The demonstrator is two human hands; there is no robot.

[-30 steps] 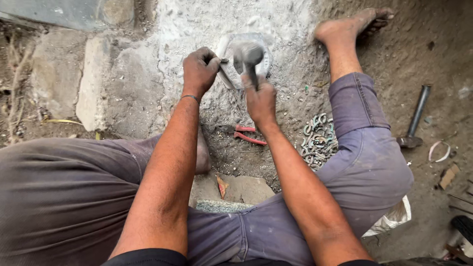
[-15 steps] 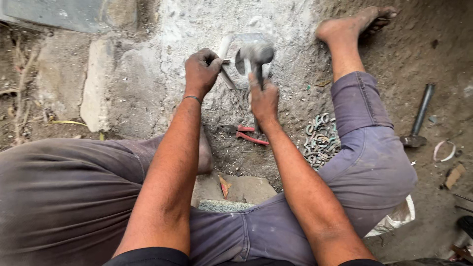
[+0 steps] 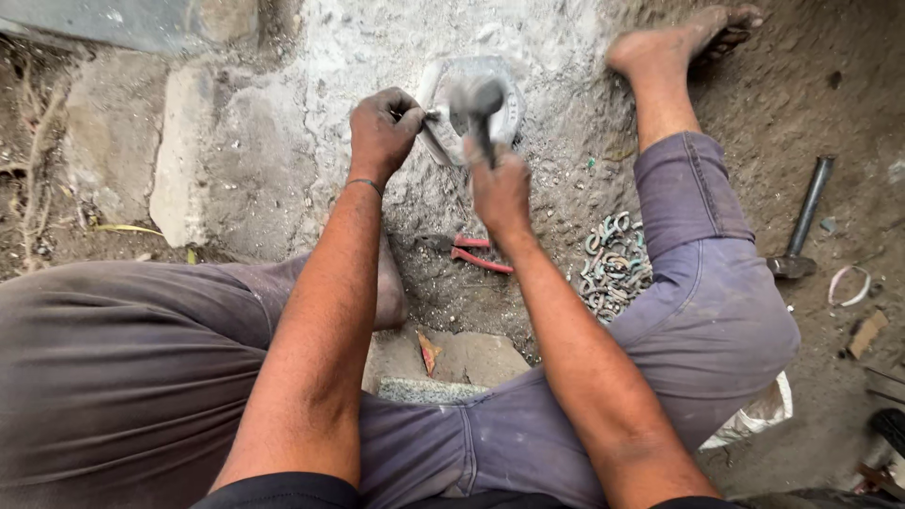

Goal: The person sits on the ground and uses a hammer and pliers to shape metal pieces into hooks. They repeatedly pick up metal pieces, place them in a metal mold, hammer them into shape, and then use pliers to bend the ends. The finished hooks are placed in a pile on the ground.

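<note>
My right hand grips the handle of a small hammer, whose blurred head hangs just over a round metal block set in the dusty ground. My left hand is closed on a small metal piece and holds it at the block's left rim. What that piece is cannot be made out. Both forearms reach forward between my knees.
Red-handled pliers lie on the dirt below the block. A heap of metal chain links sits beside my right knee. A second, larger hammer lies at the right. Stones border the left; my bare foot rests top right.
The hammer head has moved up and a little left over the block, and is blurred with motion. My left hand stays at the block's rim.
</note>
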